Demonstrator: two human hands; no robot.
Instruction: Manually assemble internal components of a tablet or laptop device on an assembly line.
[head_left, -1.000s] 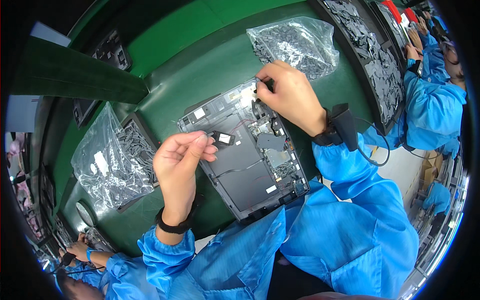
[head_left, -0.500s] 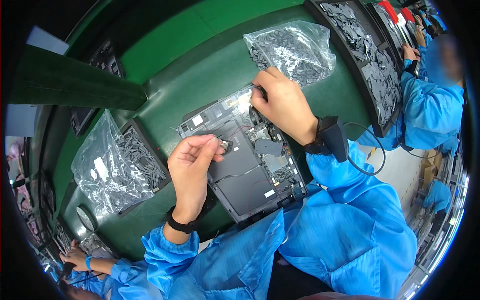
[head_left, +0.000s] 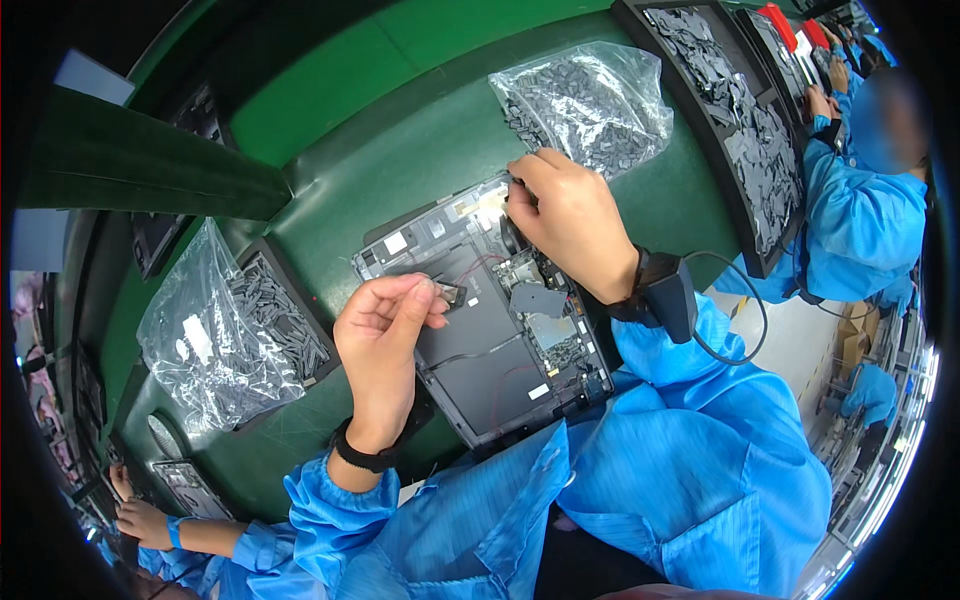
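Opened laptop base (head_left: 485,375): head view, centre, flat on green bench (head_left: 335,235), presumably for two-handed access; left hand (head_left: 385,318), nine o'clock, fingertips pinching small dark part (head_left: 456,297); right hand (head_left: 575,215), one o'clock, fingers bent at far edge, perhaps steadying, grip indeterminable.

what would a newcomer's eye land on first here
Probably the opened laptop chassis mid-picture on the green bench, its circuit board bare along the right side. Over it, the left hand pinches a small dark part. Shiny clear bags of dark pieces follow, one beyond the right hand, one far left.
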